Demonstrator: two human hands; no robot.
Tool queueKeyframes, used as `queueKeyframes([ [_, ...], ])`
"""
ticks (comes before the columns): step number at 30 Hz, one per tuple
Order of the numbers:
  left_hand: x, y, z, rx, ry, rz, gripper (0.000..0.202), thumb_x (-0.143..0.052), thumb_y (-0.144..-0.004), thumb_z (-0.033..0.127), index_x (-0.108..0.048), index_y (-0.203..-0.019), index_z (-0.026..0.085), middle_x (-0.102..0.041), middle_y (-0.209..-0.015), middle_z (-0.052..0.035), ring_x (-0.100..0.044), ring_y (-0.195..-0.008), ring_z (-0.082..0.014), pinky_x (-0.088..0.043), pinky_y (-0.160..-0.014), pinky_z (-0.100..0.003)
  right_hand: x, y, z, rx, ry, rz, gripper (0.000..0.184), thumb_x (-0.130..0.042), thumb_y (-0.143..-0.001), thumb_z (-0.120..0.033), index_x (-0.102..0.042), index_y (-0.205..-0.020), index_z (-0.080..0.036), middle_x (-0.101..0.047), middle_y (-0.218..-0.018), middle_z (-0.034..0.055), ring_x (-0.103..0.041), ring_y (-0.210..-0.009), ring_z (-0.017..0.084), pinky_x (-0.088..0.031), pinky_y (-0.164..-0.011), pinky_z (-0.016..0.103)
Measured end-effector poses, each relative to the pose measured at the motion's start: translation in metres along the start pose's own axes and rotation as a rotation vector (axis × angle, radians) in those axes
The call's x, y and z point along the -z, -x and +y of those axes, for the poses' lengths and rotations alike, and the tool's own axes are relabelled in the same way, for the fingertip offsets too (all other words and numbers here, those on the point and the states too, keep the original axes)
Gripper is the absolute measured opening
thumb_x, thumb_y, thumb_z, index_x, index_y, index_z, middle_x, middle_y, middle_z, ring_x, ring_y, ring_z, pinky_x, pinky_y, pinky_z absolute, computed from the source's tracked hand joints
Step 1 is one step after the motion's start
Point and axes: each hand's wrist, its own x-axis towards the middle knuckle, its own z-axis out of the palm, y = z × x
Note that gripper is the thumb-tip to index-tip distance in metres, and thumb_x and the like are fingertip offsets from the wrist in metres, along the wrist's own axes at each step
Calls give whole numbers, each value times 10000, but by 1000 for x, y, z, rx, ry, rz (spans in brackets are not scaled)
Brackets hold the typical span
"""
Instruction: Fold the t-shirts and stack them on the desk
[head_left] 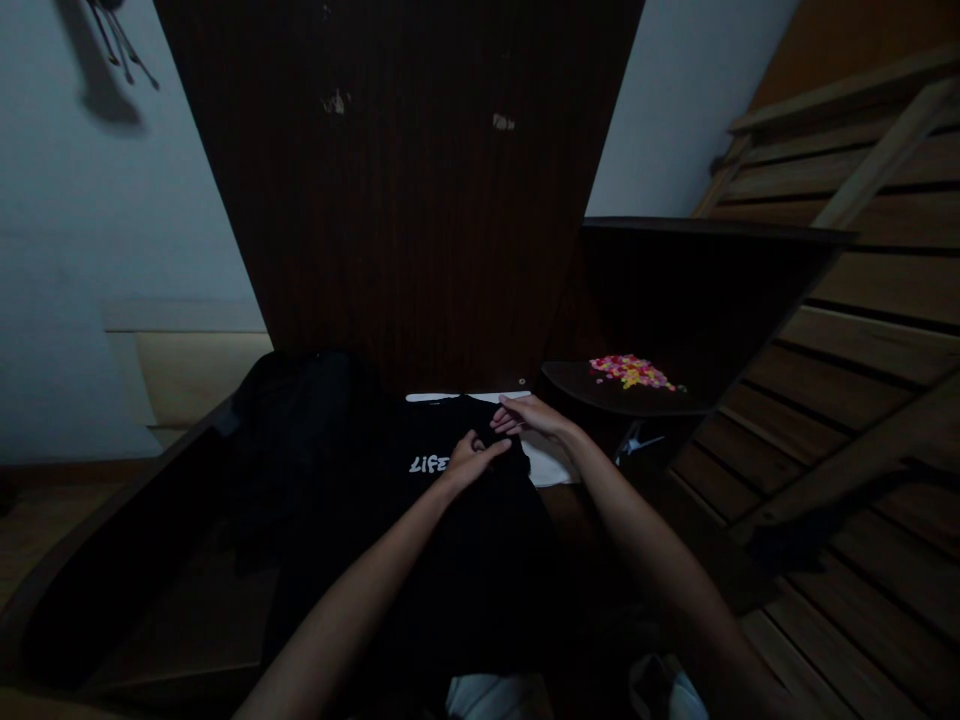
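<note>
Plainly, your left hand [472, 462] has loosely bent fingers, your right hand [529, 413] straighter ones; whether either grips anything cannot be told. Both are over the black shirt [469, 530], right of its white lettering [427, 464]. Colourful small pieces [632, 371] lie far right on a dark shelf [592, 397].

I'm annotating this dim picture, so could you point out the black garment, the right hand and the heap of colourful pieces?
Black garment [487, 512]: head view, on dark cloth below the hands.
Right hand [531, 414]: head view, back of the hand.
Heap of colourful pieces [631, 371]: head view, its middle.
</note>
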Motion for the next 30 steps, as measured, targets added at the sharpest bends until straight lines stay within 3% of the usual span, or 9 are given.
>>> queueKeyframes([
  [2, -1, -2, -3, 109, 120, 62, 505, -888, -626, 278, -526, -957, 162, -606, -684, 18, -648, -589, -141, -570, -631, -291, 0, -4, 1, -31, 12, 17, 360, -526, -950, -397, -662, -741, -136, -730, -752, 100, -687, -672, 139, -521, -596, 207],
  [5, 0, -4, -6, 148, 174, 91, 444, -850, -690, 202, -466, -912, 180, -590, -671, 28, -646, -572, -116, -589, -640, -279, 4, -9, 8, -64, 140, 131, 227, -574, -873, -213, -615, -661, -146, -686, -655, 52, -622, -566, 113, -455, -530, 184],
  [7, 0, -6, -6, 156, 202, 114, 369, -807, -749, 194, -454, -857, 186, -566, -651, 42, -626, -567, -83, -590, -657, -246, 7, -9, 15, -13, 251, 191, 154, -585, -783, -124, -602, -632, -153, -651, -616, 15, -590, -563, 109, -438, -548, 186],
  [10, -1, -11, -3, 168, 217, 140, 319, -771, -798, 266, -462, -799, 182, -521, -612, 54, -582, -518, -63, -588, -614, -230, 10, 2, 27, 148, 322, 212, 80, -569, -714, -124, -636, -693, -161, -655, -681, -3, -601, -667, 129, -461, -641, 211],
  [14, -4, -18, 1, 174, 213, 171, 335, -795, -767, 318, -515, -857, 159, -555, -657, 27, -567, -500, -79, -588, -533, -262, 11, 33, 41, 271, 382, 171, 278, -586, -684, -154, -654, -950, -199, -674, -953, 19, -624, -846, 165, -495, -768, 271],
  [18, -7, -22, 4, 142, 203, 188, 365, -793, -737, 147, -553, -1013, 142, -579, -738, 17, -585, -551, -82, -598, -548, -260, 1, 62, 55, 331, 629, 188, 614, -747, -609, -214, -587, -1201, -229, -577, -1239, 75, -563, -1108, 243, -470, -943, 379],
  [21, -9, -26, 9, 114, 195, 189, 395, -695, -793, 72, -536, -1147, 147, -555, -770, 27, -593, -556, -74, -620, -609, -285, -10, 73, 68, 373, 768, 233, 719, -785, -622, -292, -534, -1293, -228, -527, -1295, 102, -524, -1187, 270, -449, -988, 402],
  [27, -5, -38, 17, 79, 112, 205, 477, -639, -804, 20, -514, -1250, 132, -539, -802, 22, -608, -509, -59, -598, -639, -246, -23, 75, 86, 371, 781, 426, 372, -514, -788, -129, -587, -1142, -216, -614, -1085, 80, -615, -830, 190, -509, -830, 345],
  [30, 2, -40, 11, 92, 23, 223, 477, -629, -788, 1, -523, -1239, 114, -564, -849, -5, -602, -472, -53, -564, -577, -215, -26, 78, 87, 388, 812, 441, 338, -486, -785, -88, -624, -1067, -214, -632, -1008, 70, -618, -846, 201, -510, -820, 338],
])
